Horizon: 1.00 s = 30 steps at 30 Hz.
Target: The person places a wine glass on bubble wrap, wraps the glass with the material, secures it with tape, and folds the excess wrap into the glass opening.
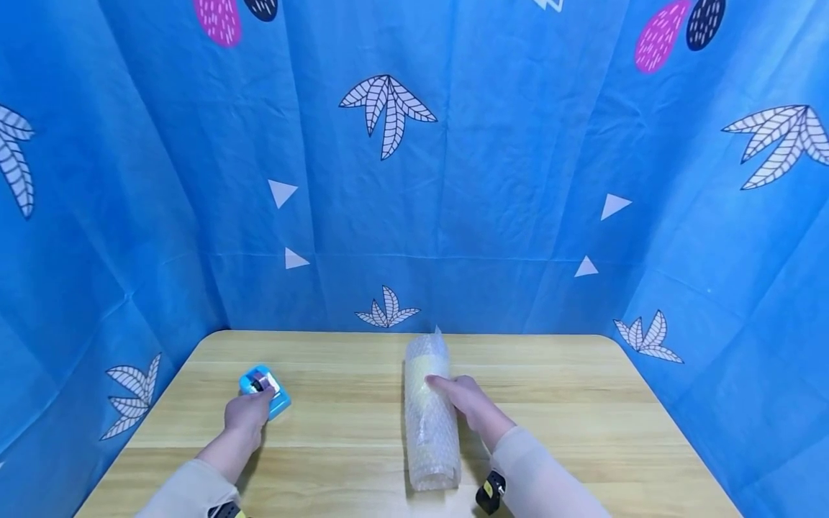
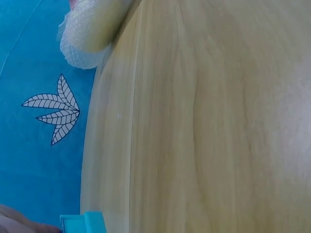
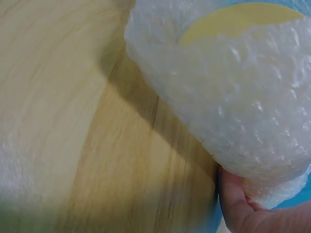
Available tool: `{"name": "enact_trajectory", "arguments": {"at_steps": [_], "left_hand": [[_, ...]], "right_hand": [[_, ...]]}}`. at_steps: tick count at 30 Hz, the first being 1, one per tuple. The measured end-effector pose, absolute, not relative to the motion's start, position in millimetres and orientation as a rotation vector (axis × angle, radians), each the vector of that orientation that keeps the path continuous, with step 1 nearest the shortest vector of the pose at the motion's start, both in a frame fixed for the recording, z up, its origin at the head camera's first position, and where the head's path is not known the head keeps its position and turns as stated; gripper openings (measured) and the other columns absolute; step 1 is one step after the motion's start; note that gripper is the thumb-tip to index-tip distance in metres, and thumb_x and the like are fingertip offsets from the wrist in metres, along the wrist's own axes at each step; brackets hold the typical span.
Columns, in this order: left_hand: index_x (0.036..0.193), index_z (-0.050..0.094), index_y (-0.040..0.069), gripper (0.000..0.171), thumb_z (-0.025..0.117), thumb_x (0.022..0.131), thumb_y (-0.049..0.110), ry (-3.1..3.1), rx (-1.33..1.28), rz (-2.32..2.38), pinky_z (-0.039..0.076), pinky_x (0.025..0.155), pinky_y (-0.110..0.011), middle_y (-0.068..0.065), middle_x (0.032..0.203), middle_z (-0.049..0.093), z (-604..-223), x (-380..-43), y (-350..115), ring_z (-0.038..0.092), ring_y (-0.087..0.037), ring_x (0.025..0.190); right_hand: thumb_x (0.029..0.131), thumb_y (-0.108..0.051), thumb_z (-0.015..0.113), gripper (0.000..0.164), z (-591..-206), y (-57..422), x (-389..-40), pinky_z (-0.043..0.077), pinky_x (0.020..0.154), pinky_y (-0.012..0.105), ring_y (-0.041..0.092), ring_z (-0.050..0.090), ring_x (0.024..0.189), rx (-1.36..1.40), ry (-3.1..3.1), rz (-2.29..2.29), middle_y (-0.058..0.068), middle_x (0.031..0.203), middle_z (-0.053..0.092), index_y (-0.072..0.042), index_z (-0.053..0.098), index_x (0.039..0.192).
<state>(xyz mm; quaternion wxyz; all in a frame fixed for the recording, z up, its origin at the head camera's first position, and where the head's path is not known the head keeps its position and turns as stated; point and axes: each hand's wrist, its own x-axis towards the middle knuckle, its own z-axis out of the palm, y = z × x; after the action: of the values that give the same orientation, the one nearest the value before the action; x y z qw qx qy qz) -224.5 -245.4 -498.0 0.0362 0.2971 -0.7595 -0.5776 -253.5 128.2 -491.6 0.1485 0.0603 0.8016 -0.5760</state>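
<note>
Pinching the blue tape dispenser [image 1: 278, 401] toward the left of the table [image 1: 337, 417], the left hand [image 1: 246, 416] covers part of it (the left-wrist view crops both). The right hand [image 1: 469, 401] curls around the bubble-wrapped cylinder [image 1: 430, 432] mid-table, some fingers hidden, its yellow core only partly showing; a leaf-printed blue curtain [image 1: 492, 180] hangs behind.

This looks like a small work spot with cloth walls; home or workshop, I can't tell. Blue cloth [image 1: 505, 180] with white leaves [image 1: 392, 129], white triangles [image 1: 281, 192] and pink drops [image 1: 219, 20] hangs past the back edge and both side edges of a wooden surface [image 1: 550, 388] with round back corners.
</note>
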Motion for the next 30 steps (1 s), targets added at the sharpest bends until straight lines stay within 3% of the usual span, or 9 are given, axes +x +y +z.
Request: {"name": "enact_trajectory", "arguments": {"at_steps": [3,6,12,19,25,30], "left_hand": [[0.133,0.041,-0.021,0.060,0.054,0.098,0.026,-2.294,0.953,-1.821,0.055,0.079,-0.039,-0.038,0.126,0.043,-497,-228,-247,0.056,-0.033,0.088],[0.133,0.039,-0.019,0.056,0.052,0.099,0.024,-2.272,0.980,-1.878,0.050,0.056,-0.023,-0.030,0.117,0.044,-497,-231,-248,0.053,-0.018,0.068],[0.138,0.034,-0.020,0.054,0.047,0.103,0.020,-2.297,0.926,-1.939,0.053,0.058,-0.019,-0.027,0.113,0.046,-493,-234,-250,0.056,-0.013,0.067],[0.137,0.035,-0.019,0.048,0.043,0.106,0.016,-2.251,0.895,-2.059,0.056,0.059,-0.019,-0.007,0.077,0.060,-486,-239,-258,0.063,-0.007,0.059],[0.148,0.018,-0.021,0.063,0.042,0.106,0.021,-2.327,0.895,-2.062,0.056,0.067,-0.021,-0.021,0.107,0.058,-479,-243,-263,0.070,-0.009,0.068],[0.147,0.017,-0.021,0.066,0.043,0.106,0.024,-2.383,0.855,-2.059,0.053,0.063,-0.021,-0.017,0.104,0.059,-473,-242,-261,0.070,-0.010,0.069]], "right_hand": [[0.088,-0.053,0.069,0.086,-492,128,-253,0.035,0.108,0.064,0.049,0.050,0.123,0.179,2.302,-1.657,0.026,0.126,0.057,0.017,0.046,0.133],[0.088,-0.053,0.069,0.085,-493,128,-253,0.036,0.107,0.064,0.046,0.053,0.120,0.185,2.300,-1.659,0.023,0.123,0.059,0.016,0.048,0.132],[0.088,-0.051,0.069,0.083,-494,128,-253,0.037,0.108,0.063,0.045,0.055,0.118,0.183,2.302,-1.668,0.022,0.120,0.061,0.017,0.048,0.131],[0.088,-0.051,0.069,0.081,-493,127,-254,0.037,0.107,0.063,0.044,0.056,0.117,0.161,2.301,-1.677,0.021,0.118,0.061,0.017,0.050,0.129],[0.088,-0.050,0.070,0.084,-493,126,-253,0.036,0.108,0.064,0.048,0.052,0.122,0.183,2.305,-1.670,0.024,0.123,0.059,0.017,0.047,0.132],[0.088,-0.050,0.070,0.084,-493,126,-253,0.037,0.107,0.063,0.047,0.053,0.120,0.191,2.309,-1.672,0.024,0.121,0.059,0.017,0.046,0.132]]}}
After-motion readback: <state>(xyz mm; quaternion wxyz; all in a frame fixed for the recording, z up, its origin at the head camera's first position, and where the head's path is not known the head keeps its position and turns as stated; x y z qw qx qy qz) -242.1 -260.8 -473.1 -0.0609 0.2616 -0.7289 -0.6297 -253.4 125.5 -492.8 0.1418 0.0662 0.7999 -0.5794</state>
